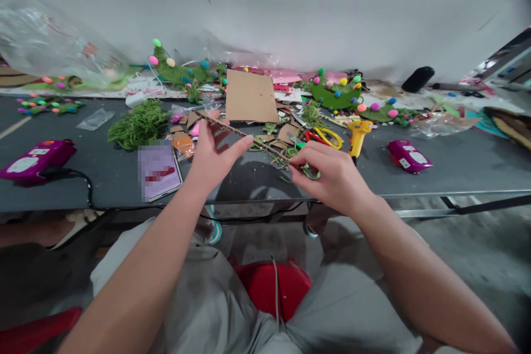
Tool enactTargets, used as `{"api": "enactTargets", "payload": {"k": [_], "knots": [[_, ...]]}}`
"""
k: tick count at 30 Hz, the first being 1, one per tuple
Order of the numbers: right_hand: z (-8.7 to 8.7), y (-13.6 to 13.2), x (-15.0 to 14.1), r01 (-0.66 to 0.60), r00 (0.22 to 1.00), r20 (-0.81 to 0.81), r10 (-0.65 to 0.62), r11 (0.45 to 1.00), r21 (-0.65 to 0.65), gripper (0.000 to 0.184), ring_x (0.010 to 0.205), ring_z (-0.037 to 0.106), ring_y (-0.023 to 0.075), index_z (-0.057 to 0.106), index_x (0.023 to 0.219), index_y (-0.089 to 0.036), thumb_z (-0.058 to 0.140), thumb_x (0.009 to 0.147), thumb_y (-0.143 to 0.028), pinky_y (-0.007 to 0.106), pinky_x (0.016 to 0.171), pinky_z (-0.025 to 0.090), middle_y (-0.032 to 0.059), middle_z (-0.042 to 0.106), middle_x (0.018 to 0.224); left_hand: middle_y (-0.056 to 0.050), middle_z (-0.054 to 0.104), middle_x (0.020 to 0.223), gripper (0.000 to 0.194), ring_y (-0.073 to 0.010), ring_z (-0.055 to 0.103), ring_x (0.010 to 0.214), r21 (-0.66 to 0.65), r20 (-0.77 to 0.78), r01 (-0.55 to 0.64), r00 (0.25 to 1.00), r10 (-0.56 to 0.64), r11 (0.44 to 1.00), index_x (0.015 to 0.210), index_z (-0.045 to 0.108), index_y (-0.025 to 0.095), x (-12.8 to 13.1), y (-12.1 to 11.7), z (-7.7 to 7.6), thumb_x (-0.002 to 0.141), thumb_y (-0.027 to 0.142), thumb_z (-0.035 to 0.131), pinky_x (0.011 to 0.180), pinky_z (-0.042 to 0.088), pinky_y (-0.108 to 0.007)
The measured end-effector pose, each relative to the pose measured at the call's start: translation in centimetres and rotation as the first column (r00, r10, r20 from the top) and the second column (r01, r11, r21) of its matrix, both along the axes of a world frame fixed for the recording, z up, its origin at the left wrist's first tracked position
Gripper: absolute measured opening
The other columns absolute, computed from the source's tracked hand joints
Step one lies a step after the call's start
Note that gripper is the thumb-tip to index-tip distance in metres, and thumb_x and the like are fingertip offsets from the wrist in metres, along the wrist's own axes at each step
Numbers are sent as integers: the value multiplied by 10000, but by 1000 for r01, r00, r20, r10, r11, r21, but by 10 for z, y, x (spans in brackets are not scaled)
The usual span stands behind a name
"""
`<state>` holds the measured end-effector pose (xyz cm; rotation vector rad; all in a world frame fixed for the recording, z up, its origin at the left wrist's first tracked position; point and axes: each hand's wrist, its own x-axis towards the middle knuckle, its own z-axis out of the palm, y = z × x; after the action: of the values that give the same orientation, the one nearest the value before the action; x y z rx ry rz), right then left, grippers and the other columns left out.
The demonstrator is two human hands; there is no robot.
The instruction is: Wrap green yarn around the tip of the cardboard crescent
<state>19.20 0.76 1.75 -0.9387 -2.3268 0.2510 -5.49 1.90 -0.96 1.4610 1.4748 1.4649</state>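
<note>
A thin brown piece of cardboard (269, 149), seen edge-on, slants down from left to right above the near part of the table. My left hand (211, 152) grips its upper left end, thumb on the near side and fingers behind. At the lower right end, my right hand (327, 174) pinches it between thumb and fingers. Scissors with red and yellow handles (327, 137) lie just beyond my right hand, partly hidden by it. A yellow glue gun (358, 137) stands to their right. Scraps of cardboard and green yarn (286, 134) are scattered behind the held piece.
A bundle of green yarn (139, 123) and a phone (160, 170) lie on the left. Purple boxes (41, 160) (410, 156) sit at both sides, the left with a black cable. A flat cardboard sheet (251, 97) and green pom-pom crescents (334, 94) are at the back.
</note>
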Motion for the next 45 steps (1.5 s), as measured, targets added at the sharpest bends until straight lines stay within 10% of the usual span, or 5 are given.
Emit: {"api": "enactTargets", "payload": {"k": [7, 14, 28, 37, 45], "knots": [[-6, -14, 0, -170, 985, -18, 170, 972, -163, 250, 720, 589, 149, 675, 881, -187, 679, 887, -437, 275, 663, 432, 52, 683, 826, -101, 606, 1379, 804, -303, 577, 1279, 7, 157, 321, 935, -318, 947, 1423, 420, 284, -5, -2, 7, 722, 388, 800, 1068, 494, -476], [2, 2, 8, 55, 973, -195, -123, 945, -324, 303, 562, 427, 110, 731, 904, -193, 628, 911, -478, 276, 542, 351, 21, 620, 706, -105, 631, 1285, 840, -289, 636, 1148, -116, 242, 627, 770, -590, 771, 1456, 423, 311, 5, -11, 13, 721, 347, 829, 938, 556, -422], [-16, 21, -5, -145, 898, -386, -212, 685, -714, 291, 515, 435, 68, 706, 756, -139, 714, 821, -422, 244, 503, 332, 8, 650, 656, -9, 650, 817, 337, -187, 580, 703, -185, -392, 167, 891, -229, 968, 951, 612, 226, 32, -29, 12, 885, 556, 602, 600, 427, -294], [-6, 14, 27, -181, 982, -172, 83, 694, -696, 293, 846, 695, 172, 673, 1182, -180, 607, 926, -306, 272, 742, 502, 42, 760, 890, -26, 725, 957, 301, -223, 639, 815, -223, -425, 101, 885, -190, 970, 1010, 679, 233, 24, -32, -3, 844, 484, 672, 701, 449, -326], [-5, 16, 26, -79, 994, -105, 43, 924, -375, 166, 653, 540, 119, 695, 900, -173, 628, 924, -322, 261, 565, 375, 33, 684, 815, -6, 739, 879, 287, -202, 660, 748, -314, -371, 222, 866, -335, 923, 996, 687, 241, 34, -37, -1, 809, 459, 680, 676, 477, -302]]}}
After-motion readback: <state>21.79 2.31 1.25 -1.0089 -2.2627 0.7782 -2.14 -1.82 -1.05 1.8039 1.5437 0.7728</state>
